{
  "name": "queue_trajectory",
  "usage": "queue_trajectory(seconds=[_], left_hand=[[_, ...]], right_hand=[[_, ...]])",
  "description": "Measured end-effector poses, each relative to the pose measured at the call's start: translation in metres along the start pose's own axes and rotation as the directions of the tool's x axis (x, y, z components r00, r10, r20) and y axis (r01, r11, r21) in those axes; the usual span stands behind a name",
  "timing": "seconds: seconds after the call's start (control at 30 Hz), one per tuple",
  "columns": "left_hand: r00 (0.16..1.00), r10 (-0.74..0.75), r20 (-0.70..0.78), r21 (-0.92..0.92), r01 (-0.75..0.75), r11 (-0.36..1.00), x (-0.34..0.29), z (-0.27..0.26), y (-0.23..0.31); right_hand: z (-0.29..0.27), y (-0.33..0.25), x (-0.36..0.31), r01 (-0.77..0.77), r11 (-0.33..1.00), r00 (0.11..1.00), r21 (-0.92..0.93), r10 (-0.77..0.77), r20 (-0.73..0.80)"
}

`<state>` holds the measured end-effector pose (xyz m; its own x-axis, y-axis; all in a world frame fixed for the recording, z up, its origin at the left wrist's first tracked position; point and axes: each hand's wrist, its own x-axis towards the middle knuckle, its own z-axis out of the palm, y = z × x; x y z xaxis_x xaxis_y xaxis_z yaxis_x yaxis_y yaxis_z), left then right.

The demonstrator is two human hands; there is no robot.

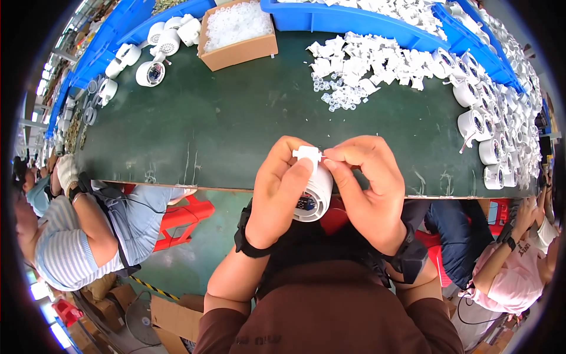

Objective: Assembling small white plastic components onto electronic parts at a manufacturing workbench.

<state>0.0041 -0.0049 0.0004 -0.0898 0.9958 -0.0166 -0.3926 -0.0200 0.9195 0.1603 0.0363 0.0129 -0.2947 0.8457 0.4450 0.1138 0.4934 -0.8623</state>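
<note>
Just over the table's near edge, my left hand (272, 192) is closed around a white round plastic housing (321, 190). The housing's ringed open end is tilted down toward me, and dark parts with fine wires show inside. Under my left thumb, a small white plastic fitting (308, 154) is held against the housing's far end. My right hand (374, 186) pinches with thumb and forefinger beside this fitting, on what looks like a thin reddish wire (323, 157). The fingertips hide most of the wire.
White plastic fittings (377, 59) and clear small rings (344, 94) lie heaped on the green table (236, 118). White housings (471, 124) crowd the right. A cardboard box (242, 55) and blue bins (354, 23) line the back. Co-workers sit on both sides.
</note>
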Motion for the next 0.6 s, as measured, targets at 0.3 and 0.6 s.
queue_trajectory(seconds=[0.3,0.6], left_hand=[[0.998,0.057,-0.015,0.193,-0.053,0.980,0.006,-0.003,-0.004],[0.812,0.482,0.330,0.833,-0.491,0.255,0.016,0.009,-0.001]], right_hand=[[-0.006,-0.002,0.007,-0.122,0.992,0.991,0.017,0.121,0.052],[-0.051,0.055,0.051,-0.160,0.952,0.987,-0.261,0.163,-0.013]])
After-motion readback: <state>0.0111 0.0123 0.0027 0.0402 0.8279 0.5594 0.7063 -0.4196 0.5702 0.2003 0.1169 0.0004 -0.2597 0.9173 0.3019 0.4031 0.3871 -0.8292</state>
